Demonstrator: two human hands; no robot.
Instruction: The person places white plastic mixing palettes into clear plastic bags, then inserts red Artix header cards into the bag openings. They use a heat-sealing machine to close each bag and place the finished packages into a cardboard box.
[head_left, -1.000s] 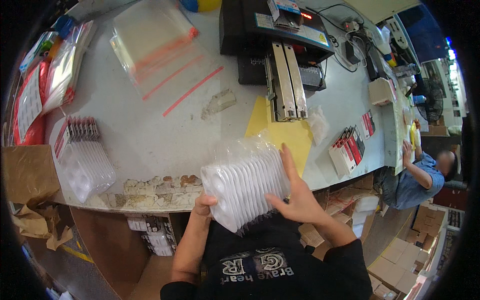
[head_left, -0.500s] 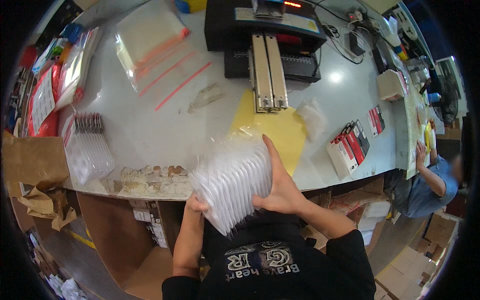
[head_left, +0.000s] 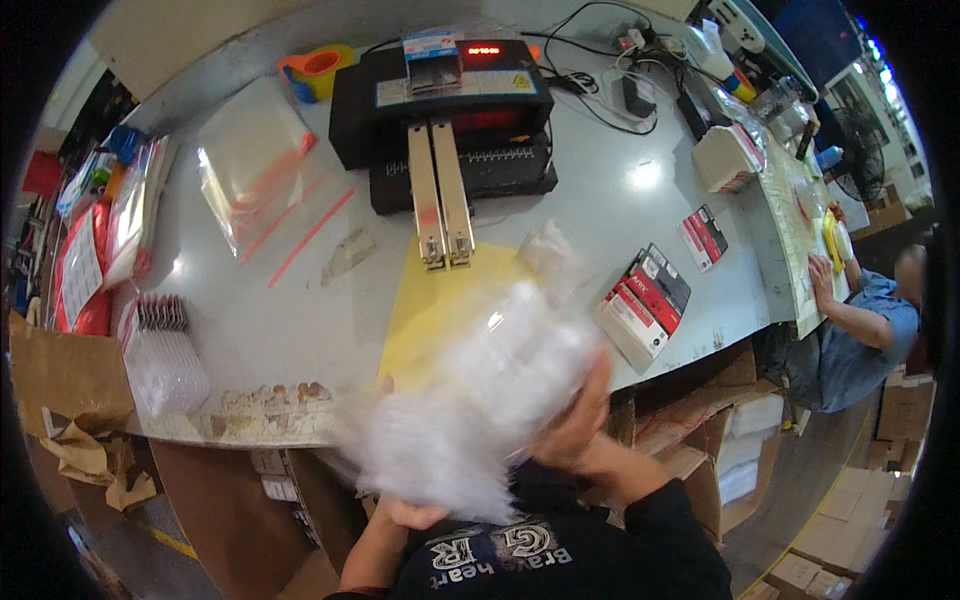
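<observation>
Before me, clear plastic blister packs are smeared by motion and show as two portions. The lower-left portion [head_left: 430, 455] is in my left hand [head_left: 408, 514], whose fingers curl around its bottom edge. My right hand [head_left: 582, 415] grips the upper-right portion [head_left: 525, 350] from its right side. The portions lie close together, and I cannot tell if they are fully apart. Beneath them, a yellow sheet [head_left: 405, 330] lies on the table. A small crumpled clear plastic piece [head_left: 548, 250] lies just beyond the right portion.
A black machine [head_left: 350, 120] with two metal rails stands at the back. Clear bags with red strips [head_left: 250, 160] lie left of it. Red-and-black cards [head_left: 650, 300] are stacked at right, clear packs [head_left: 170, 365] at left. A person in blue [head_left: 870, 335] works at far right.
The single row of packs has become two portions, my right hand lifting one up and away. My left hand has moved nearer to me. The view has shifted toward the right.
</observation>
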